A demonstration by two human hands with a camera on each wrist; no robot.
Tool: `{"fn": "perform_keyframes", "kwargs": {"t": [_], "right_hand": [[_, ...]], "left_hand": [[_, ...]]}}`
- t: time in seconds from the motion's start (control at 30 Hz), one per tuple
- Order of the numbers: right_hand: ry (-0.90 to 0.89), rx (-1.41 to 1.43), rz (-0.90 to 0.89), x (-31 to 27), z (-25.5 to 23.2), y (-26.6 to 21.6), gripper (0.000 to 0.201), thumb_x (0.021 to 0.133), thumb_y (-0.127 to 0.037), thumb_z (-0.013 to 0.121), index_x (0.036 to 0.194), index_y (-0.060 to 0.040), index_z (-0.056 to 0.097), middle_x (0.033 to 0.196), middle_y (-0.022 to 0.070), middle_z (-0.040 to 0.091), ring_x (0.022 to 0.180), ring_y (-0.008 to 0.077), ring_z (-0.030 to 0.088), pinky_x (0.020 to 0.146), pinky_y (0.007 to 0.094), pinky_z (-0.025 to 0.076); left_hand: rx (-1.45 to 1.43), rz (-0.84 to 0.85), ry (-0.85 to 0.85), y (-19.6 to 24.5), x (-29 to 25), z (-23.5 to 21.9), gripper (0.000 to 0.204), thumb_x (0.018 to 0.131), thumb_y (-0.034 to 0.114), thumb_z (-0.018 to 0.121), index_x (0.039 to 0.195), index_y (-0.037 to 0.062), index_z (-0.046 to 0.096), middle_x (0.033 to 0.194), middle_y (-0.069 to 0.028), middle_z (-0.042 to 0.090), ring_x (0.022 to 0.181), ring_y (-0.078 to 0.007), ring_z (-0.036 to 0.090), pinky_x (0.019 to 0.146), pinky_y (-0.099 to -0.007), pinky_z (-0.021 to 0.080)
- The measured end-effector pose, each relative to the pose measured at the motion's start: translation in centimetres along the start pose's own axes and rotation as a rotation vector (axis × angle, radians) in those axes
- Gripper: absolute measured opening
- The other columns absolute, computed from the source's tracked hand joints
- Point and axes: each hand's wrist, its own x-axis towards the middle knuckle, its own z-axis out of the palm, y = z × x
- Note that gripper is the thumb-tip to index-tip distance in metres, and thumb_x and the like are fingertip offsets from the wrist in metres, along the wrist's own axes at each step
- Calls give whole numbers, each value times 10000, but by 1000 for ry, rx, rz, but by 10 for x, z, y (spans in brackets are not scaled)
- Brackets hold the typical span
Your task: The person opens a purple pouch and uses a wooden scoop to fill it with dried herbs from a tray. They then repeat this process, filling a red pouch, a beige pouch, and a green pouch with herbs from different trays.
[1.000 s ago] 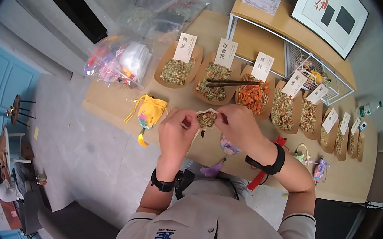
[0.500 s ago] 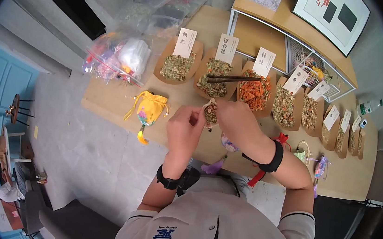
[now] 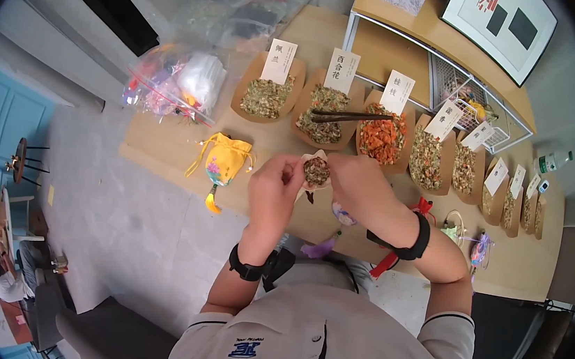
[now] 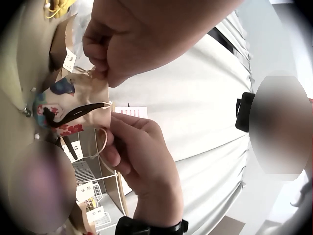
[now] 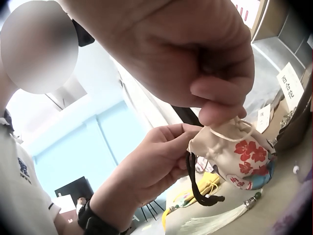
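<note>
A cream cloth drawstring pouch with red flowers and a blue bird is held up over the table's front edge, its mouth open. Dried herbs show inside from above. On one side of the rim my left hand pinches the cloth between thumb and fingers. The opposite side is pinched by my right hand, whose fingertips are partly hidden from above. A dark cord hangs from the pouch, and thin cream drawstring loops stick out near the fingers. Below it in the right wrist view is a pale tassel.
Behind the hands, paper trays of dried herbs with cards stand in a row; chopsticks lie across two. Left is a yellow pouch, with plastic bags behind. A purple tassel hangs at the front edge. A shelf stands at the back.
Both hands have shifted slightly right with the pouch since a second ago. Its mouth looked narrow half a second ago and is now spread rounder. Both hands keep their pinch on the rim.
</note>
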Motion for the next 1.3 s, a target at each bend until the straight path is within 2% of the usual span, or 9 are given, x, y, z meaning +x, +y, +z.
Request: {"fn": "perform_keyframes", "kwargs": {"t": [0.13,0.23,0.53,0.63,0.73,0.83,1.03,1.23,1.3], "right_hand": [[-1,45,-67,-3,10,10,69,839,-3,601,876,37,644,747,248,648,739,448,667,664,508,529],[24,98,51,-3,-1,4,83,873,-25,599,865,28,663,735,253,643,724,447,666,657,511,521],[132,359,155,6,8,28,214,959,-159,633,899,32,709,635,167,633,549,279,640,565,387,490],[108,335,171,5,6,23,277,992,-219,633,894,23,724,615,146,624,520,245,605,555,377,481],[122,357,200,4,8,27,340,1015,-275,629,885,24,724,609,133,620,504,238,574,548,372,470],[70,368,235,2,4,25,338,1006,-282,622,857,2,727,640,197,629,601,400,630,586,460,489],[19,424,117,-8,2,23,305,981,-293,650,999,5,712,712,191,635,631,334,624,622,433,487],[-5,464,65,-13,-4,16,302,890,-276,762,1043,-18,720,844,159,667,700,295,649,651,398,515],[-1,397,61,-16,2,19,288,851,-217,805,1034,-14,713,843,110,665,697,226,653,659,351,530]], "left_hand": [[-44,30,-68,-5,2,4,79,931,76,724,956,3,706,667,-91,638,535,-197,578,544,-315,474],[-103,-82,-108,-5,4,-1,86,941,68,709,989,-4,711,727,-98,651,599,-213,605,597,-321,495],[48,260,-167,-37,0,-10,396,939,10,675,1331,45,632,1204,-139,632,950,-253,663,776,-332,539],[-73,168,-286,-28,3,-9,490,924,-41,665,1399,58,598,1303,-108,603,996,-190,660,811,-296,554],[-202,27,-377,-23,5,-11,508,910,-57,679,1401,46,596,1288,-104,612,985,-175,670,806,-280,557],[-232,53,-276,-31,4,-2,440,905,-16,715,1335,40,644,1196,-135,668,901,-195,700,760,-300,567],[-94,116,-127,-33,1,-1,211,928,-16,699,1135,-28,735,963,-99,715,847,-156,681,770,-268,537],[-136,81,-97,-32,2,-4,187,918,7,710,1101,6,754,993,-142,745,854,-232,728,739,-313,565],[-143,69,-100,-32,0,-5,182,922,6,707,1098,3,750,1008,-142,741,854,-231,727,741,-312,565]]}}
